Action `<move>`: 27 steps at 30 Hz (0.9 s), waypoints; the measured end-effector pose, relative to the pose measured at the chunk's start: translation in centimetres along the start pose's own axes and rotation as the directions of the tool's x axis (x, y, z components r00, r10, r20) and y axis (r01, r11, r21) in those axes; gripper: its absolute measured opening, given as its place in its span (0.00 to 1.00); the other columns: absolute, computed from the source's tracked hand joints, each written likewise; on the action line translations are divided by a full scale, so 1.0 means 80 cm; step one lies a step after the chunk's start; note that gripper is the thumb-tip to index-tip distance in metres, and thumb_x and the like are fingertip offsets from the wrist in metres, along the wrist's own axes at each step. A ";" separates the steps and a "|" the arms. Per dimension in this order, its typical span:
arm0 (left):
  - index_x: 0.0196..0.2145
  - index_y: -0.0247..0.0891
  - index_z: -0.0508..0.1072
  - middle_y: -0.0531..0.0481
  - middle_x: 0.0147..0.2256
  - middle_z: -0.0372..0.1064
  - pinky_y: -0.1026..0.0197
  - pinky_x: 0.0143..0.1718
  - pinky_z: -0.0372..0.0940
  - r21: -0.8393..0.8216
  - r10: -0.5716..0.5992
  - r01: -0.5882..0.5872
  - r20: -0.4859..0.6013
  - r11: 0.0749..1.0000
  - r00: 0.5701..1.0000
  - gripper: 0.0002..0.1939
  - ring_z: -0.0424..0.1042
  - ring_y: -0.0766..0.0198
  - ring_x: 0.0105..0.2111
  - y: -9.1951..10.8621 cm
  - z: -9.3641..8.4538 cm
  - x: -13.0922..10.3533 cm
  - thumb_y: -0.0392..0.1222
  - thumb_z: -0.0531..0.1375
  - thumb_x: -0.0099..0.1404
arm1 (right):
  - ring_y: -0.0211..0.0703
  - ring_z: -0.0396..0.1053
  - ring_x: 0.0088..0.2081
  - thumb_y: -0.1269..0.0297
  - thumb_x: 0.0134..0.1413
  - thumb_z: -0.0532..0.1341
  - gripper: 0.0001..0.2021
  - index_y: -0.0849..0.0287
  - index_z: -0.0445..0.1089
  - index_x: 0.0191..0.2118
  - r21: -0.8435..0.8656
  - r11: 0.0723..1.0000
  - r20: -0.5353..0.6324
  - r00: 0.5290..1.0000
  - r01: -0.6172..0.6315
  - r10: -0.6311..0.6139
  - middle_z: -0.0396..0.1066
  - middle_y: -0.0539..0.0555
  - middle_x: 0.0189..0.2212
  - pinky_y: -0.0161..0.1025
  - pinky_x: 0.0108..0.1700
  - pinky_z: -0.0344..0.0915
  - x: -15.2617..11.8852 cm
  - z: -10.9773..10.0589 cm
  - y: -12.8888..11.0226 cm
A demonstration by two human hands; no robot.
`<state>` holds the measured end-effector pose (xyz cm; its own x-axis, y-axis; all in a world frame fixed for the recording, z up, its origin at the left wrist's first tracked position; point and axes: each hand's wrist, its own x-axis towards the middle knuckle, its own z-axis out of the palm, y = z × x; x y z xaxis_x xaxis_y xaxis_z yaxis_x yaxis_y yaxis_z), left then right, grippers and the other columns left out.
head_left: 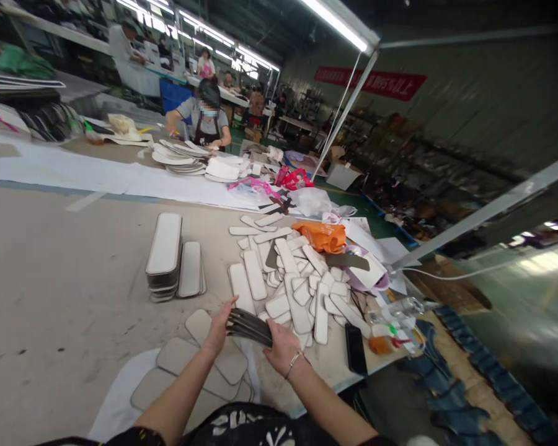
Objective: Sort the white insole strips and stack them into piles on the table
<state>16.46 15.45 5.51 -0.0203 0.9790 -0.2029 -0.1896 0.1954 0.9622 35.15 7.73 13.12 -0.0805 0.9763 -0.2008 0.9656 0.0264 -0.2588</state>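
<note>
Far L, past the near table, can see a dark pile w/ flat pieces on top. L of centre on the near table, see a tall stack of white rounded strips, squared up neatly, & just beside it a short stack; can't tell if touching. Closer in, find large rounded panels, fanned out & overlapping, partly on a white sheet. Farther back, note a co-worker in grey top & dark apron, behind pale stacked pieces. Centre — gripping a thin bundle of dark-edged strips, seen edge-on, slightly bowed, held up over the table. Clamped at L end by L hand, at R end by R hand, w/ bracelet on that wrist. Just beyond, see a loose heap of white strips, lying at all angles — w/ orange bag at its back. Farther R, nr table edge, see a black phone, then an orange bottle. Past the edge, low down, see dark blue pieces.
</note>
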 end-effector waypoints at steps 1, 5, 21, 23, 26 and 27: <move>0.44 0.37 0.74 0.42 0.47 0.71 0.50 0.54 0.57 0.050 -0.016 0.015 0.008 0.999 1.000 0.27 0.66 0.53 0.50 -0.011 0.001 0.002 0.59 0.51 0.59 | 0.52 0.66 0.47 0.67 0.41 0.63 0.36 0.58 0.54 0.59 -0.029 1.000 0.031 1.000 0.001 0.000 0.68 0.59 0.47 0.43 0.48 0.62 0.002 0.014 0.002; 0.31 0.38 0.76 0.44 0.38 0.74 0.49 0.54 0.56 0.200 -0.029 0.030 -0.008 0.979 1.000 0.22 0.69 0.52 0.45 -0.052 0.009 0.004 0.60 0.56 0.51 | 0.53 0.64 0.49 0.66 0.37 0.67 0.46 0.59 0.46 0.64 -0.070 0.997 0.134 0.991 -0.009 0.018 0.64 0.61 0.50 0.45 0.50 0.59 0.010 0.057 0.017; 0.27 0.39 0.74 0.48 0.31 0.74 0.56 0.45 0.63 0.348 -0.080 0.073 0.005 0.935 0.997 0.19 0.71 0.55 0.37 -0.080 0.029 0.000 0.57 0.53 0.54 | 0.52 0.62 0.48 0.66 0.42 0.61 0.32 0.60 0.57 0.57 -0.009 0.993 0.134 0.984 -0.118 0.118 0.64 0.61 0.47 0.46 0.50 0.59 -0.027 0.086 0.074; 0.26 0.39 0.74 0.49 0.30 0.75 0.57 0.45 0.63 0.379 -0.093 0.078 0.021 0.922 0.995 0.18 0.71 0.55 0.37 -0.079 0.029 0.001 0.57 0.56 0.52 | 0.54 0.61 0.50 0.63 0.40 0.64 0.38 0.61 0.53 0.60 0.054 0.996 0.148 0.987 -0.069 0.061 0.62 0.62 0.51 0.48 0.53 0.58 -0.027 0.080 0.081; 0.27 0.39 0.75 0.49 0.32 0.75 0.57 0.46 0.62 0.415 -0.117 0.095 0.029 0.905 0.993 0.18 0.71 0.55 0.38 -0.076 0.029 0.002 0.57 0.56 0.51 | 0.56 0.55 0.57 0.56 0.34 0.68 0.51 0.58 0.44 0.65 0.227 0.974 0.124 0.992 -0.005 -0.024 0.55 0.61 0.57 0.49 0.59 0.53 -0.044 0.073 0.102; 0.28 0.39 0.75 0.48 0.33 0.75 0.56 0.47 0.61 0.426 -0.125 0.105 0.018 0.899 0.992 0.19 0.71 0.54 0.39 -0.075 0.029 0.003 0.57 0.56 0.51 | 0.56 0.52 0.59 0.55 0.32 0.69 0.53 0.58 0.42 0.65 0.288 0.958 0.101 0.995 -0.014 -0.015 0.53 0.61 0.59 0.50 0.60 0.51 -0.054 0.073 0.113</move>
<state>19.88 14.63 0.12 0.0215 0.9478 -0.3181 0.2457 0.3034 0.9206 42.75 2.47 6.13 -0.1197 0.9492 -0.2909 0.8547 -0.0505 -0.5167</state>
